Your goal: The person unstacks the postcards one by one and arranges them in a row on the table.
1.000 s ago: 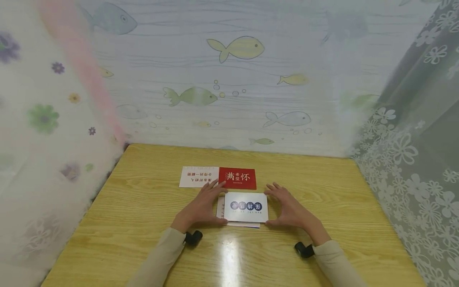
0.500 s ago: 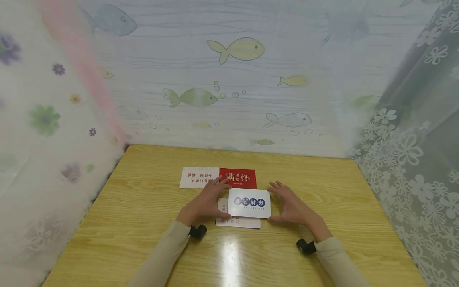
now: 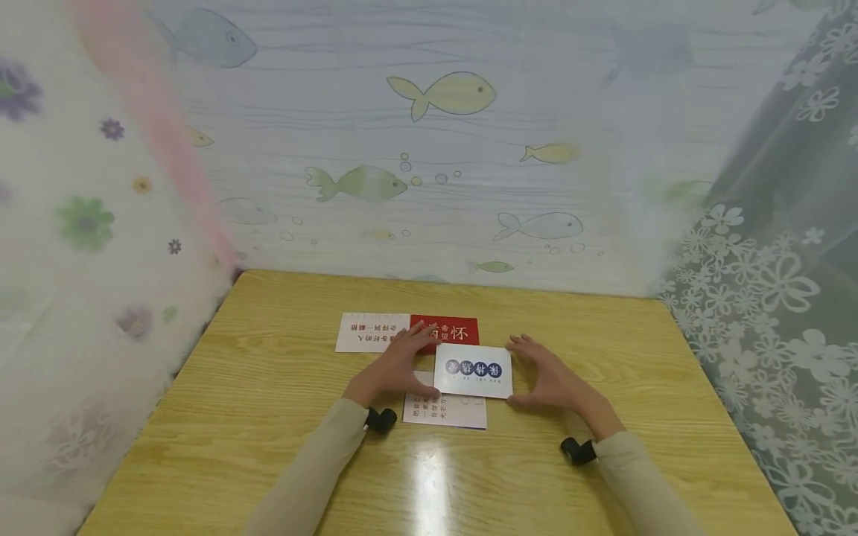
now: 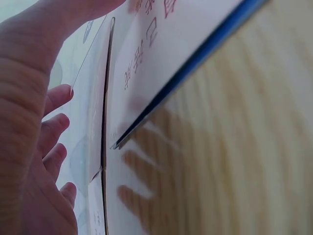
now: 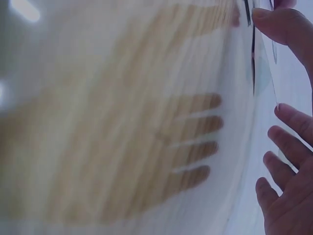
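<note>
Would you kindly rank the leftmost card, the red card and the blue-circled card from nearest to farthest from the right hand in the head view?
1. Blue-circled card: held at its right end by the right hand.
2. Red card: behind the blue-circled card, left of the hand.
3. Leftmost card: farther left, beside the red card.

Looks like a small curtained nook, homelike in its furnishings; centres on a wood-grain table (image 3: pixel 268 398); is backed by a fish-printed curtain (image 3: pixel 570 190), closed in at the left by a flowered cloth (image 3: pixel 87 298) and at the right by a sheer lacy drape (image 3: pixel 751 283); could be a home, though cannot be told for certain.
</note>
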The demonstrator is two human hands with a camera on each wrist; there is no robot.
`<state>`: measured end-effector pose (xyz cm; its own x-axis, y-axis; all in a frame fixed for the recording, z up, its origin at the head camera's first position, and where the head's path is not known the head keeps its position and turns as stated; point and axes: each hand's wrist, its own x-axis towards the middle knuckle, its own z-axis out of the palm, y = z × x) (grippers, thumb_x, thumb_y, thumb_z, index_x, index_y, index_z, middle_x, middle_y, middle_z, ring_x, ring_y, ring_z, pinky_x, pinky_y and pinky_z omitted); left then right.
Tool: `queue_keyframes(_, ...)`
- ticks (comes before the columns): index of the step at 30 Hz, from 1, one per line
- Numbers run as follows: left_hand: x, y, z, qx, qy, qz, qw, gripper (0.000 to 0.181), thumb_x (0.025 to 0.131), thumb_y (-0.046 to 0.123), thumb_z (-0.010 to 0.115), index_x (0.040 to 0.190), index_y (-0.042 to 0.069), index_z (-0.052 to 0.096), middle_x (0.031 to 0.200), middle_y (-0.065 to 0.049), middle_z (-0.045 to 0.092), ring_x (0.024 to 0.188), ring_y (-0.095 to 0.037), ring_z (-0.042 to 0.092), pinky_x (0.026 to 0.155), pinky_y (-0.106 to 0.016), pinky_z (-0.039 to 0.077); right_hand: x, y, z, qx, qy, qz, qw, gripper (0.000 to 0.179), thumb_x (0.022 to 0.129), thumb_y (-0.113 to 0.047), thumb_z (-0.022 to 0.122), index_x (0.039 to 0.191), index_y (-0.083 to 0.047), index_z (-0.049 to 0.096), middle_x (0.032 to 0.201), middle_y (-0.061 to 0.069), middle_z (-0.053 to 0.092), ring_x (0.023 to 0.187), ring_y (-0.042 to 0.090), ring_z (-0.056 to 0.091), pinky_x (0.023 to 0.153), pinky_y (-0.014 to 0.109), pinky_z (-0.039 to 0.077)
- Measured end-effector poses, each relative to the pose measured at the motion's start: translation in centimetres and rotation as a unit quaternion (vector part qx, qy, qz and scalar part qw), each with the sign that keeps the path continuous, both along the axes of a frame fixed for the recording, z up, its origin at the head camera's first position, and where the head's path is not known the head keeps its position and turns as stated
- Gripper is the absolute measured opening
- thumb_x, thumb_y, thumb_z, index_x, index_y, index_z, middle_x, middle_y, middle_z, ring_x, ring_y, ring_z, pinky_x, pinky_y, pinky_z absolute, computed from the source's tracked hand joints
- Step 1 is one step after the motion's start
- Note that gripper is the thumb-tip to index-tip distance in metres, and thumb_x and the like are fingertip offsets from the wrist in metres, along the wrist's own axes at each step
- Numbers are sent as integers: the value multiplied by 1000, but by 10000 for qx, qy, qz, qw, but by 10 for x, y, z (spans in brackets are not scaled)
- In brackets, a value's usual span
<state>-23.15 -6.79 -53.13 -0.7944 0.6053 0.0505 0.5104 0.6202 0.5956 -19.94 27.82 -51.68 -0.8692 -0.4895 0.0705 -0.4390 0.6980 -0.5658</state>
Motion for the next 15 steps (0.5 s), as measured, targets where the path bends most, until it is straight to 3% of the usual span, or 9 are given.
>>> queue_keyframes(15, -16, 18, 4, -468, 86, 49, 9989, 93, 73, 53, 88, 150, 17, 50, 170, -2, 20, 158, -30, 8, 128, -52, 3, -17, 12, -1, 151, 29, 13, 9999, 96, 68, -37, 94, 145, 1, 51, 158, 22, 41, 149, 47, 28, 120, 65, 24)
